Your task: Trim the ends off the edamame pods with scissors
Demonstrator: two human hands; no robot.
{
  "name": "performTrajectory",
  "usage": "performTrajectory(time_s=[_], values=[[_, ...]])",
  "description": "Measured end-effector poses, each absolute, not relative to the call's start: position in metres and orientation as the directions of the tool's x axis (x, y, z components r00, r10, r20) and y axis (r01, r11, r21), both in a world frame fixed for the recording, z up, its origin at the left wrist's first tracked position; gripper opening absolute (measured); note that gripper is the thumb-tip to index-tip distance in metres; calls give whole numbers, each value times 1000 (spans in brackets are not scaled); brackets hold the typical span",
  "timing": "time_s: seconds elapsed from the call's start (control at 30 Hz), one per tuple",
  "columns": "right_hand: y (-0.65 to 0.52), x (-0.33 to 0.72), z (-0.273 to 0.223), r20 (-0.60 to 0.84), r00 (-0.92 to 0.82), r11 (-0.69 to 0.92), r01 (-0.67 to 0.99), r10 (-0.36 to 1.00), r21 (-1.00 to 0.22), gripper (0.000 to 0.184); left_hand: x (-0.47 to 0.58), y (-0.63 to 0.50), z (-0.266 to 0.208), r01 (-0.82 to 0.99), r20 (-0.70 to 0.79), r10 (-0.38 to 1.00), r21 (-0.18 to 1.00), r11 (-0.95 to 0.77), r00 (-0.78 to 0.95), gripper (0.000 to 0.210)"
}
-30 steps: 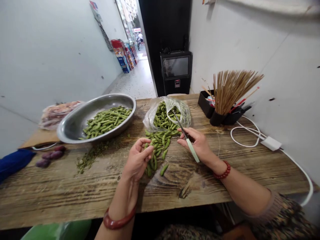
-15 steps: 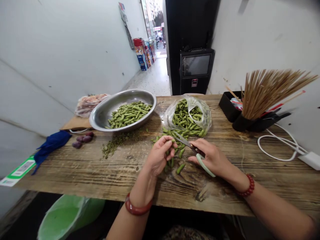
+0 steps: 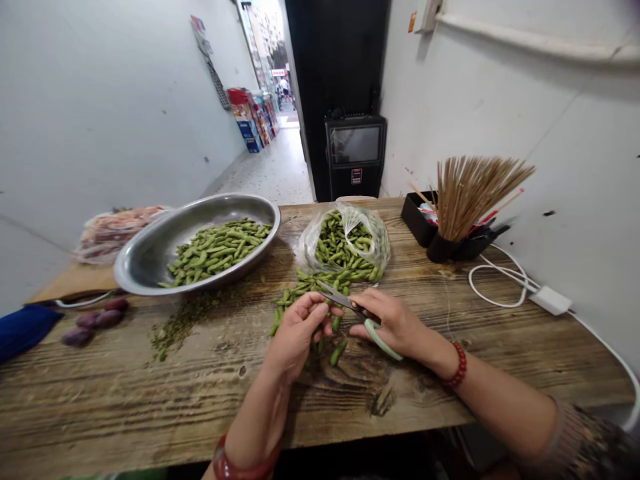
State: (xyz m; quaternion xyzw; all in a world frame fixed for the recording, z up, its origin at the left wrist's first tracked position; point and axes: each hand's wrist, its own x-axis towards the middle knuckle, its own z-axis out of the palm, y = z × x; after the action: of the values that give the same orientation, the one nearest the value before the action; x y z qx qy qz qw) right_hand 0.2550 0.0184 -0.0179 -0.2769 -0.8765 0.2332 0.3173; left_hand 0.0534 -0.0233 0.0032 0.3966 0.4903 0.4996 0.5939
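Note:
My left hand (image 3: 299, 331) is closed, with thumb and forefinger pinching a green soybean pod that is mostly hidden by the fingers. My right hand (image 3: 393, 320) grips a pair of scissors (image 3: 381, 341) with pale green handles; their blades are slightly apart and point at the pinched pod. Beyond the hands, a clear plastic bag (image 3: 306, 248) lies on its side, and soybean pods (image 3: 345, 275) spill from its mouth onto the wooden table. One loose pod (image 3: 338, 353) lies just below the blades. A wide steel basin (image 3: 145, 263) on the left holds a heap of trimmed-looking pods (image 3: 215, 252).
Small green scraps (image 3: 175, 327) lie before the basin. Purple, plum-like pieces (image 3: 95, 320), a blue cloth (image 3: 27, 330) and bagged meat (image 3: 117, 233) on a board are at left. Bamboo skewers (image 3: 470, 200), a black box (image 3: 417, 220) and a white cable with adapter (image 3: 550, 300) stand right.
The camera view has shifted, so everything on the table appears further left and slightly lower. Both hands keep nearly the same pose, with the scissor blades still at the pod in my left fingers.

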Motion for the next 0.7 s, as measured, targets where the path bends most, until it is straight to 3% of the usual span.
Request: performTrajectory(time_s=[0.17,0.33,0.57,0.7], values=[[21,255,-19,408,-649,719,326,642,-613,44,54,-24,-2,-133,-157,988,979,155,-5,19],[25,258,-19,459,-515,666,349,724,-659,47,53,-25,0,-162,-135,989,979,125,-52,19],[19,255,-12,467,-634,762,330,617,-557,57,55,-25,2,-287,-210,976,940,183,-64,28],[17,253,-13,443,-663,775,357,604,-522,60,57,-25,-1,-251,-217,975,947,199,-46,30]])
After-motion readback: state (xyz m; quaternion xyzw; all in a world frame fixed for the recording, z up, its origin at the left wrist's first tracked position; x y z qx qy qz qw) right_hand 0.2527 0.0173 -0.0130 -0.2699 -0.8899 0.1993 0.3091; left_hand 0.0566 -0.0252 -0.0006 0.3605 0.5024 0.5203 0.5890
